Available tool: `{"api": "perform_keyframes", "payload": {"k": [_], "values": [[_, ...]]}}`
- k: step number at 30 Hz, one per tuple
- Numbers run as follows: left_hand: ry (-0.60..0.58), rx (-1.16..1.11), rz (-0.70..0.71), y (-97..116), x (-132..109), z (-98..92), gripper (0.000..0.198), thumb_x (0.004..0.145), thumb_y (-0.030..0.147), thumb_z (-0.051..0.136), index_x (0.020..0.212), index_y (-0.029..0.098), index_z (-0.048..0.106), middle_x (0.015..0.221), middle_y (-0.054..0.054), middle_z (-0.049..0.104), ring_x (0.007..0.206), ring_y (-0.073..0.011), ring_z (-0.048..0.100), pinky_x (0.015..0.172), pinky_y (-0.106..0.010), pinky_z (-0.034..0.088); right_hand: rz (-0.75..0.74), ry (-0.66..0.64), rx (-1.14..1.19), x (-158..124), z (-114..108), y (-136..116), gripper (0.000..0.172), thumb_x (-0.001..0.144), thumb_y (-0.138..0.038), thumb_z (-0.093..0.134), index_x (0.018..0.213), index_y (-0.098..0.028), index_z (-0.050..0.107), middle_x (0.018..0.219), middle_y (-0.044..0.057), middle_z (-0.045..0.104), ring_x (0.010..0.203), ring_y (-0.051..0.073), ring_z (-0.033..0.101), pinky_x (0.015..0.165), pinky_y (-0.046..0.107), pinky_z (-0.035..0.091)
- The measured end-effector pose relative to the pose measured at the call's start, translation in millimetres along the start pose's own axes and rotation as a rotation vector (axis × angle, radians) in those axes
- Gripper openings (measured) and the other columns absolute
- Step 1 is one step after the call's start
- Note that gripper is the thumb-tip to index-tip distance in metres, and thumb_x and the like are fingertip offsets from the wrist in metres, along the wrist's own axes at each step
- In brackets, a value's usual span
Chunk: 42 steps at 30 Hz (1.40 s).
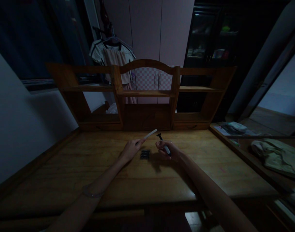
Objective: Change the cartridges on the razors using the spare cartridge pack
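Observation:
My left hand (133, 149) is closed around a slim white stick (151, 133), whose free end points up and to the right; its exact kind is too dim to make out. In my right hand (170, 150) is a razor handle (166, 149), light grey and black, with its black forked head tilted up to the left. The two held things are close together but apart. On the table between my hands lies a small dark block of razor cartridges (145, 154), set in several short rows. Neither hand touches it.
The wooden desk (89, 167) has a shelf unit (147, 93) along its back edge. A wall (21, 129) borders it on the left. At the right, a lower surface holds a pale green cloth bag (278, 154) and papers (232, 128). The room is dim.

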<state>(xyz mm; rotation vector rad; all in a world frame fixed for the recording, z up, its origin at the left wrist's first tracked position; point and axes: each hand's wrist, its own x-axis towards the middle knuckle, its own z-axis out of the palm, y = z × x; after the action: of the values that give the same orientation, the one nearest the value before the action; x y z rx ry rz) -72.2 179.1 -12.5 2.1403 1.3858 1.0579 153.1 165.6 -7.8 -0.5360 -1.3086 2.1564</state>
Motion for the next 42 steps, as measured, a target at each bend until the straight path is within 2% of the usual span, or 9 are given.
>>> {"api": "perform_keyframes", "payload": {"k": [3, 8, 14, 20, 25, 28, 32, 38, 42], "values": [[0.013, -0.043, 0.032, 2.2, -1.5, -2.5, 0.048, 0.087, 0.051, 0.038, 0.085, 0.013, 0.067, 0.069, -0.001, 0.06, 0.065, -0.0135, 0.051, 0.059, -0.021, 0.033, -0.017, -0.009, 0.003, -0.5, -0.7, 0.3, 0.01, 0.071, -0.027, 0.045, 0.07, -0.02, 0.038, 0.037, -0.007, 0.042, 0.025, 0.009, 0.03, 0.029, 0.019, 0.025], [-0.04, 0.015, 0.039, 5.1, -2.8, 0.4, 0.053, 0.086, 0.053, 0.037, 0.075, 0.01, 0.066, 0.061, 0.0, 0.055, 0.058, -0.0118, 0.045, 0.055, -0.021, 0.031, -0.018, -0.026, 0.013, -1.3, -1.2, -1.0, 0.009, 0.072, -0.027, 0.044, 0.07, -0.02, 0.039, 0.036, -0.007, 0.041, 0.025, 0.01, 0.031, 0.029, 0.02, 0.026], [0.046, 0.011, 0.013, 2.9, -1.4, -4.7, 0.052, 0.086, 0.052, 0.036, 0.079, 0.011, 0.066, 0.064, 0.0, 0.056, 0.06, -0.0119, 0.047, 0.056, -0.021, 0.031, -0.011, -0.046, 0.013, -0.7, -0.9, 0.0, 0.008, 0.071, -0.026, 0.044, 0.07, -0.02, 0.038, 0.037, -0.007, 0.042, 0.025, 0.01, 0.03, 0.029, 0.02, 0.026], [-0.01, 0.038, 0.065, 13.9, -6.0, 1.4, 0.051, 0.086, 0.051, 0.038, 0.074, 0.011, 0.067, 0.059, 0.0, 0.055, 0.055, -0.0104, 0.044, 0.054, -0.021, 0.029, -0.006, -0.038, 0.031, -0.1, -0.9, 0.0, 0.009, 0.072, -0.027, 0.043, 0.07, -0.02, 0.038, 0.036, -0.007, 0.042, 0.026, 0.009, 0.029, 0.03, 0.02, 0.027], [0.053, 0.072, -0.005, 8.0, -2.6, -1.5, 0.051, 0.086, 0.053, 0.037, 0.078, 0.012, 0.068, 0.062, -0.002, 0.058, 0.057, -0.0122, 0.047, 0.056, -0.023, 0.031, -0.019, -0.076, 0.055, 0.4, -3.0, -1.0, 0.008, 0.073, -0.026, 0.043, 0.071, -0.021, 0.037, 0.036, -0.007, 0.041, 0.025, 0.01, 0.029, 0.029, 0.02, 0.026], [0.055, 0.087, 0.012, 7.9, -2.9, -5.0, 0.051, 0.086, 0.053, 0.036, 0.078, 0.012, 0.067, 0.063, -0.002, 0.058, 0.056, -0.0115, 0.046, 0.056, -0.022, 0.03, -0.022, -0.088, 0.058, 0.5, -3.0, -1.0, 0.008, 0.074, -0.026, 0.042, 0.07, -0.021, 0.037, 0.037, -0.007, 0.042, 0.025, 0.01, 0.029, 0.029, 0.02, 0.026], [0.021, 0.115, 0.069, 12.9, -5.1, -0.7, 0.05, 0.086, 0.052, 0.037, 0.073, 0.013, 0.065, 0.059, 0.0, 0.055, 0.054, -0.0102, 0.042, 0.055, -0.022, 0.029, -0.012, -0.047, 0.046, 0.4, -1.3, -0.8, 0.011, 0.073, -0.028, 0.044, 0.07, -0.021, 0.037, 0.036, -0.007, 0.04, 0.025, 0.01, 0.029, 0.029, 0.02, 0.025], [0.066, 0.131, -0.006, 6.5, -2.0, -2.1, 0.051, 0.086, 0.053, 0.037, 0.076, 0.013, 0.066, 0.06, 0.0, 0.056, 0.054, -0.01, 0.043, 0.055, -0.022, 0.028, -0.008, -0.033, 0.03, -0.1, 1.4, -2.2, 0.011, 0.072, -0.028, 0.044, 0.069, -0.02, 0.037, 0.036, -0.008, 0.04, 0.025, 0.009, 0.028, 0.029, 0.019, 0.025], [0.063, 0.109, 0.024, 6.6, -3.2, -4.4, 0.05, 0.086, 0.053, 0.038, 0.075, 0.012, 0.066, 0.059, 0.0, 0.054, 0.054, -0.0096, 0.042, 0.054, -0.022, 0.027, -0.013, -0.05, 0.038, -0.2, 2.1, -2.9, 0.011, 0.072, -0.028, 0.045, 0.068, -0.02, 0.037, 0.036, -0.007, 0.04, 0.024, 0.01, 0.029, 0.028, 0.02, 0.025]]}}
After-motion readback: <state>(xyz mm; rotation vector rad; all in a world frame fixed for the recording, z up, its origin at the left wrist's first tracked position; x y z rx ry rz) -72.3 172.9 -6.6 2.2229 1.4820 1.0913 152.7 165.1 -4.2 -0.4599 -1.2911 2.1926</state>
